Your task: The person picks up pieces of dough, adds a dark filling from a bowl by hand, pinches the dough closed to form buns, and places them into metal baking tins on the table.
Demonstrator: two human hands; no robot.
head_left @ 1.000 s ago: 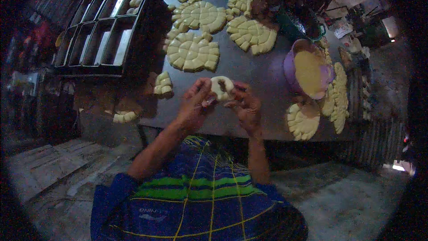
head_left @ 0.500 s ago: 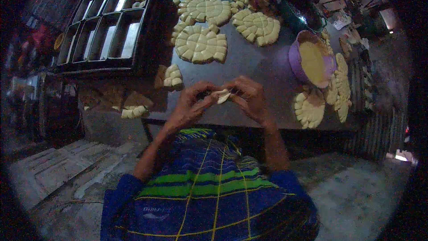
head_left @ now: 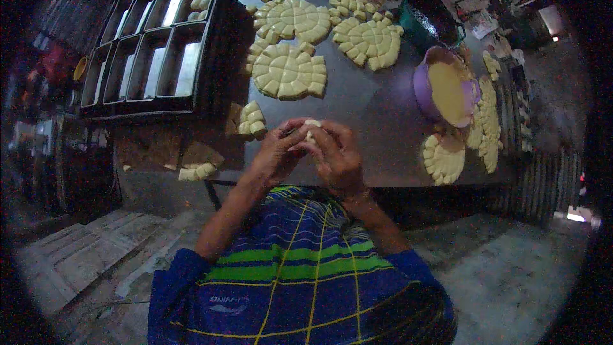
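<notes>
A small pale piece of dough (head_left: 312,130) is pinched between my two hands, above the near edge of the metal table (head_left: 377,102). My left hand (head_left: 279,150) curls round it from the left, fingers closed. From the right, my right hand (head_left: 339,156) presses on it with bent fingers. Most of the piece is hidden by the fingers. Just left of my hands lies a small cluster of dough pieces (head_left: 251,119). Beyond them sits a round slab of dough cut into segments (head_left: 288,71).
Dark rectangular baking tins (head_left: 142,101) stand at the left, dough balls (head_left: 203,1) in one compartment. Farther back are more cut dough slabs (head_left: 292,19). A purple bowl (head_left: 421,92) of yellowish liquid is at right, with a dark green container (head_left: 431,16) behind and more dough (head_left: 445,160) nearby.
My hands have drawn closer together and my right hand has moved left. The dough, stretched between my fingertips before, is now bunched up and mostly covered.
</notes>
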